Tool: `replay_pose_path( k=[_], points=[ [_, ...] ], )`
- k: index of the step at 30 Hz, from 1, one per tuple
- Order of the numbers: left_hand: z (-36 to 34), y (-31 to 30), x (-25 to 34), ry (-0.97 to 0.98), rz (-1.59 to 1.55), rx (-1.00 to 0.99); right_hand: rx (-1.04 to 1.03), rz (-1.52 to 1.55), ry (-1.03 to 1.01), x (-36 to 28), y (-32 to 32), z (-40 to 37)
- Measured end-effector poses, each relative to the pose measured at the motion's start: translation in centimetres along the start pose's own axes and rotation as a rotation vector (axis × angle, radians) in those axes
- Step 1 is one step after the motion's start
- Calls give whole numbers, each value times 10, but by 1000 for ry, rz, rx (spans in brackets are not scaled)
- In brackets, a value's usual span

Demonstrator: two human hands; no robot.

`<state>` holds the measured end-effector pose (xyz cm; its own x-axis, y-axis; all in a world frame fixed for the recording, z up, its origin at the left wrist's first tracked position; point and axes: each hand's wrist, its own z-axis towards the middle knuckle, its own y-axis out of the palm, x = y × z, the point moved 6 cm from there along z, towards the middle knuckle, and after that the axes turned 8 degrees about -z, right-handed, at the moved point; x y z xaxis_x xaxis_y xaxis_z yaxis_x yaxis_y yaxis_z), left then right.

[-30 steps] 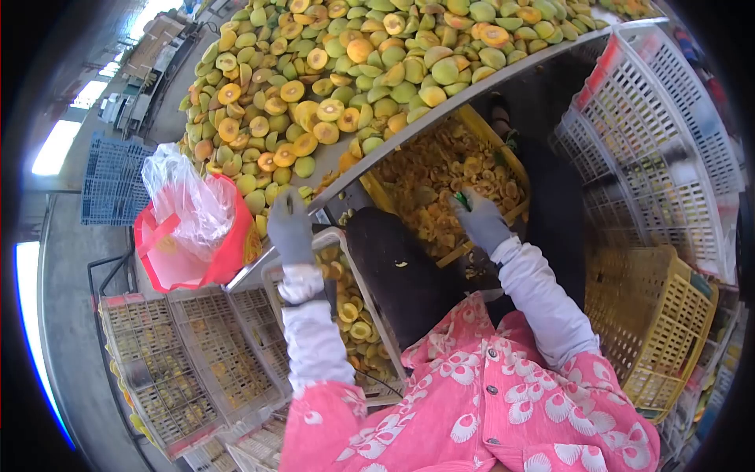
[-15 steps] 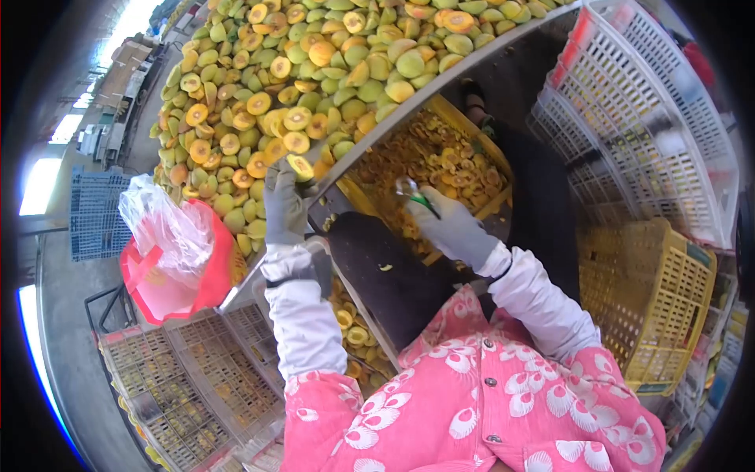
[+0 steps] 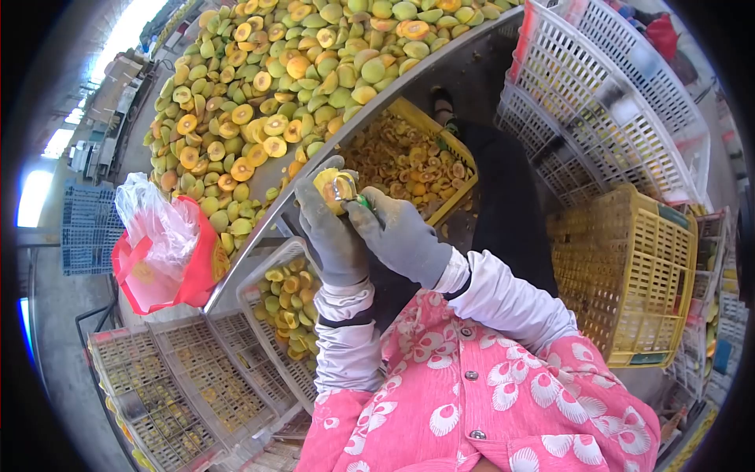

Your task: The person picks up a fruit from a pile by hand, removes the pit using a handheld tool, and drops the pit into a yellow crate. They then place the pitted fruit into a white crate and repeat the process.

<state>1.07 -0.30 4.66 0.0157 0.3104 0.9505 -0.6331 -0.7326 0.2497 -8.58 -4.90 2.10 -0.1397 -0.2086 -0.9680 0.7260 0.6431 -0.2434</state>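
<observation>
My gloved left hand grips a peach half, cut face up, above my lap. My gloved right hand closes around the green handle of a small coring tool, its looped metal blade against the cut face. Fingers hide most of the handle. Beyond my hands, many halved peaches lie heaped on a metal-edged table. Below, a yellow crate holds scooped-out orange-brown fruit scraps. Left of my lap, a pale crate contains hollowed peach halves.
A red bag with clear plastic stands at the table's left corner. White crates and a yellow crate stand at right. Grey crates are lower left, with blue crates behind.
My left hand has drawn a peach half from the table edge back toward my body. My right hand has moved left, bringing the coring tool onto the fruit.
</observation>
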Motion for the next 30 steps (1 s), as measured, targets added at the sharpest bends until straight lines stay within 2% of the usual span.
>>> replay_pose_path(
  k=[4,8,10,14,16,17,18,19,23,25,26,28,30],
  points=[
    [-7,7,4,-55,-151,152,43,3,-66,-8,-5,-3],
    [-8,5,8,19,-13,89,35,-31,-54,-8,-6,-7],
    [-9,6,13,32,68,52,8,120,-69,-5,-2,-9],
    [-6,10,21,-24,135,-17,28,236,-105,-19,-6,-15],
    [-6,12,28,-18,212,-37,-196,407,244,-12,3,-23],
    [-7,12,27,-100,180,-45,-196,413,246,-12,1,-23],
    [-7,12,26,-180,148,-49,-307,500,379,-7,6,-26],
    [-5,10,25,-179,153,-47,-418,584,511,-4,12,-30],
    [-1,11,7,-287,101,-176,-431,502,531,-8,3,-29],
    [-3,9,1,-322,48,-199,-749,871,673,-12,3,-37],
    [-1,12,0,-279,43,-237,-881,1036,605,-11,5,-38],
    [0,17,-3,-237,39,-275,-907,1070,593,-3,4,-35],
    [0,17,-13,-339,12,-271,-888,1111,585,-2,2,-37]
  ],
)
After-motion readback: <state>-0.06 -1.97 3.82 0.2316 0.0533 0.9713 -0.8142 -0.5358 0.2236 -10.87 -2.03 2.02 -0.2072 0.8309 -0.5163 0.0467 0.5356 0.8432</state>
